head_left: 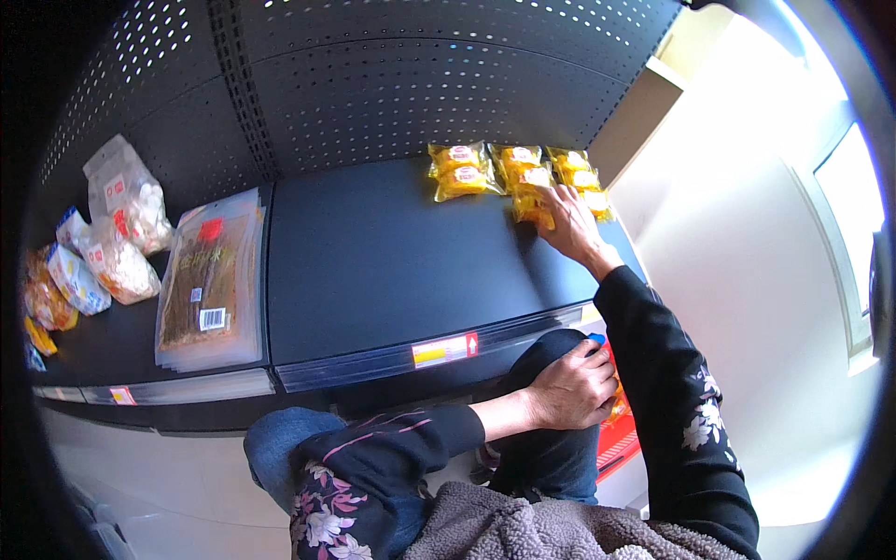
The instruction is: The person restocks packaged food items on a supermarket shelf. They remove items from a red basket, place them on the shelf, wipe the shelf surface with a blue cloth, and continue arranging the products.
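My right hand [577, 227] is on the shelf board [392, 266], its fingers and thumb around the front pack [527, 208] of the middle row of yellow-wrapped snacks. Beside it lie a left row of snack packs [462, 175] and a right row [581, 178], all in clear yellowish film with red-and-white labels. My left hand [574, 388] rests on my bent right knee with its fingers curled. A small blue object [596, 339] shows by its knuckles; whether the hand grips it cannot be made out.
Below my left hand stands a red plastic basket [616, 451] with orange packs inside, partly hidden. Flat clear bags [210, 280] are stacked on the left shelf, beside plump white-filled bags [122, 259]. A perforated black back panel [392, 98] rises behind; a white wall [735, 280] is at right.
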Available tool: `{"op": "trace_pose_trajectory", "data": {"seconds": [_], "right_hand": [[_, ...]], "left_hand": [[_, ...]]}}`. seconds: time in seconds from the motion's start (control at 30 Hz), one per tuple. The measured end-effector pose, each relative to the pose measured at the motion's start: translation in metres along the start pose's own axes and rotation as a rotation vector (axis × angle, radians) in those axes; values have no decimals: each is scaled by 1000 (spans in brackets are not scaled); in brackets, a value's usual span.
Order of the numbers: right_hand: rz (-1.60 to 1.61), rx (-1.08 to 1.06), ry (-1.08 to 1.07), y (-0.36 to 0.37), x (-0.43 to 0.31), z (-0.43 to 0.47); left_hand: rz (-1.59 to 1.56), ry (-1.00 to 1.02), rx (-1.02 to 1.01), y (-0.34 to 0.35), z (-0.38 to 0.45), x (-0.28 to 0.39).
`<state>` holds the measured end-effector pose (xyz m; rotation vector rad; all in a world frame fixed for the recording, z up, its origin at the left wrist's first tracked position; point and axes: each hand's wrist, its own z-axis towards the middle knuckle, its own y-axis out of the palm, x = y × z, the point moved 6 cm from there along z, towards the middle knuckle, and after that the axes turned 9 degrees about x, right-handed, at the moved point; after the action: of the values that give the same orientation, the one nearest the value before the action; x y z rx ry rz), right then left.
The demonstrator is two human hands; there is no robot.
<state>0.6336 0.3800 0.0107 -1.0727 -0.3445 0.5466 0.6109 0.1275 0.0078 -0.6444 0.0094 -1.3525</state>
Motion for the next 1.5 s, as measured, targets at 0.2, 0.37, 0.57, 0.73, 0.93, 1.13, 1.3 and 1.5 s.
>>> {"op": "trace_pose_trajectory", "data": {"seconds": [0.2, 0.37, 0.57, 0.73, 0.93, 1.13, 1.3, 1.5], "right_hand": [[45, -129, 7, -27, -1, -36], [200, 97, 128, -82, 14, -102], [124, 100, 377, -106, 78, -242], [-18, -121, 571, -50, 129, -372], [-83, -99, 611, -45, 157, -384], [91, 316, 339, -102, 131, -219], [145, 221, 170, -78, 100, -95], [-62, 76, 91, -22, 95, -33]], "left_hand": [[30, 41, 74, -4, -1, 1], [58, 30, 16, -2, -1, 3], [50, 18, 21, -4, 2, 6], [64, -13, -23, 0, 5, 8], [59, -36, -34, -1, 9, 8], [49, -50, -49, 2, 7, 7], [23, -38, -35, 3, 6, 3], [-5, -53, 11, 0, 3, 0]]}}
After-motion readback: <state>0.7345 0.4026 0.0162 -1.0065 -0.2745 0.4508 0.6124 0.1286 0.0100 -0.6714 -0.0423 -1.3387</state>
